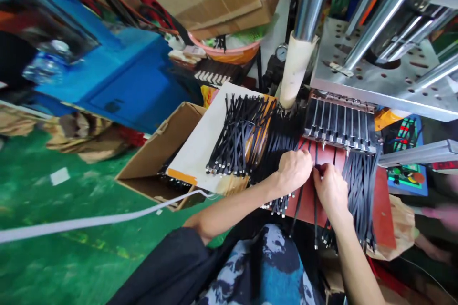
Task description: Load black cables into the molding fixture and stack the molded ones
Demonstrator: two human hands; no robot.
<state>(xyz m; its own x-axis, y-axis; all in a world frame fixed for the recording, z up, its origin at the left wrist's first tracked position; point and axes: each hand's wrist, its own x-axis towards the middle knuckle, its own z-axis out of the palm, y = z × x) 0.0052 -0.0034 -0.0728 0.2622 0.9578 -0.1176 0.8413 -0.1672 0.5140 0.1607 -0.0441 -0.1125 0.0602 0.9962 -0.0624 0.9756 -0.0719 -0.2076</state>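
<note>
My left hand (295, 170) is closed, and a flat black cable (298, 207) runs out below it toward my lap. Beside it on the right, my right hand (332, 189) has thumb and fingers pinched at another black cable (315, 214); the fingertips partly hide the grip. Both hands are over a red board (382, 214), just in front of a slotted metal mould (339, 124). A bundle of black cables (361, 195) with metal ends lies right of my right hand. More black cables (282, 136) are heaped behind my left hand.
A press plate (386, 76) with steel columns overhangs the mould. To the left, a white board (200, 152) bears a cable bundle (241, 136) and rests over an open cardboard box (143, 176). A blue cabinet (125, 86) stands farther left. A control panel (406, 152) is at right.
</note>
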